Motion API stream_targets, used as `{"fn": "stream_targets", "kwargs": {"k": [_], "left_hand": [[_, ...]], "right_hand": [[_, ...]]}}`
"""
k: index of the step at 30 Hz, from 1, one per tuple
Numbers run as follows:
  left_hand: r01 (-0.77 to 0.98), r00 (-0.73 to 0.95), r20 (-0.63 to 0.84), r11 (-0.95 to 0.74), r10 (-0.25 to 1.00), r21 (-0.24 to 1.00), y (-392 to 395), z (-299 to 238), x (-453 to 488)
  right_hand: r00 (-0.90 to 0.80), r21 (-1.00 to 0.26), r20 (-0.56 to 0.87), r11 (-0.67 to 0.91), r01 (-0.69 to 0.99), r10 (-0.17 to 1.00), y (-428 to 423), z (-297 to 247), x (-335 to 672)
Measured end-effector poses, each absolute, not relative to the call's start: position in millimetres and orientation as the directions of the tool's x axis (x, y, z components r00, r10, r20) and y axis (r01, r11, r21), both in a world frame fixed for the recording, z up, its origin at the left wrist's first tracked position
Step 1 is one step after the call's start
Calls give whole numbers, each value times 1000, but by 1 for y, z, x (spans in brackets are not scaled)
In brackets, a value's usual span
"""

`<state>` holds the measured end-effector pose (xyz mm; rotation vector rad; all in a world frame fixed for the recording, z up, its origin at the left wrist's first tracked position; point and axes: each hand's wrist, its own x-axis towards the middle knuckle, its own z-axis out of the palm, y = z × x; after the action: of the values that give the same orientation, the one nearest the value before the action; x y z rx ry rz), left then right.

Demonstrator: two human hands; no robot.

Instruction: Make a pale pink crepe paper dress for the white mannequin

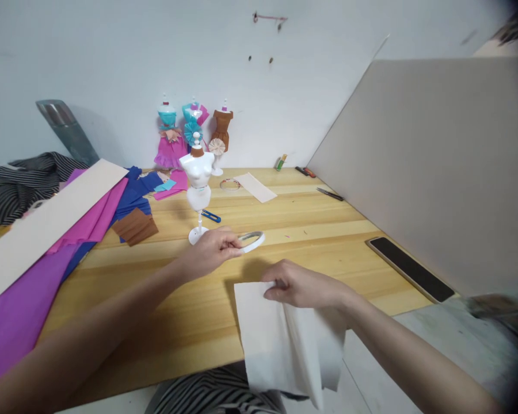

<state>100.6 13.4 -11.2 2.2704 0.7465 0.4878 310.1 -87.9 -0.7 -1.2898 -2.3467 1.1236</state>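
My left hand (213, 253) pinches a roll of white tape (254, 242), held just above the wooden table in front of a small white mannequin (198, 175). That mannequin stands upright on a round base and wears a brown band at its neck. Lower right, my right hand (296, 283) grips the top edge of a creased off-white paper sheet (270, 339). The sheet hangs down past the table's front edge, over my lap. A blue utility knife (211, 216) lies behind my left hand, beside the mannequin's stand.
Dressed mannequins (170, 132) stand along the wall. Coloured paper (34, 293) and a long cream strip (60, 215) cover the table's left side. A cream rectangle (256, 188), dark tweezers-like tool (330, 194) and phone-like black slab (410, 269) lie right. A partition (435, 172) borders the right.
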Motion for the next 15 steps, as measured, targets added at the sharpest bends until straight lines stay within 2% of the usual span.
{"fn": "stream_targets", "kwargs": {"k": [4,7,10,13,15], "left_hand": [[180,692,154,-374,706,910,1,15,89],[59,666,220,-344,713,937,-6,39,76],[-24,632,302,-371,714,928,-17,58,65],[-35,604,274,-318,749,947,-29,73,56],[-37,594,244,-276,767,960,-35,81,52]], "right_hand": [[-586,-673,-130,363,644,800,-60,0,310],[-612,-640,-51,445,627,789,-38,-3,294],[-690,-631,112,588,506,715,-26,-8,260],[-740,-544,186,695,470,647,-22,-15,220],[-697,-463,242,712,529,675,-21,-19,197]]}}
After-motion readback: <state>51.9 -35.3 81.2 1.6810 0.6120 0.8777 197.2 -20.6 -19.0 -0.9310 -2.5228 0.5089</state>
